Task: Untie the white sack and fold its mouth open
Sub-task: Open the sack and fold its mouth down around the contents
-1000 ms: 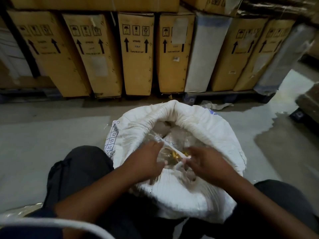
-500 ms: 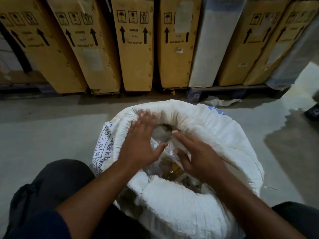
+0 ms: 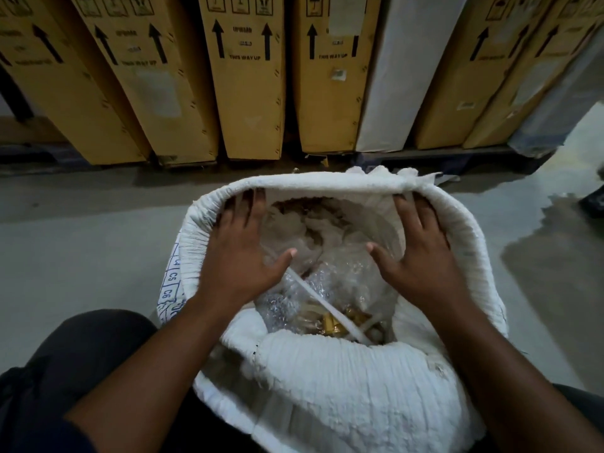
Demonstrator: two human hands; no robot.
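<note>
I've both hands flat, fingers spread, gripping nothing — left hand [image 3: 243,256] and right hand [image 3: 420,256] inside the white sack [image 3: 343,397] — I'd press its far rim [image 3: 327,184] outward evenly.

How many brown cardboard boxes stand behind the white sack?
6, in a row. From left: box one, box two, box three, box four; past a white panel, box five and box six. Others may be cut off.
</note>
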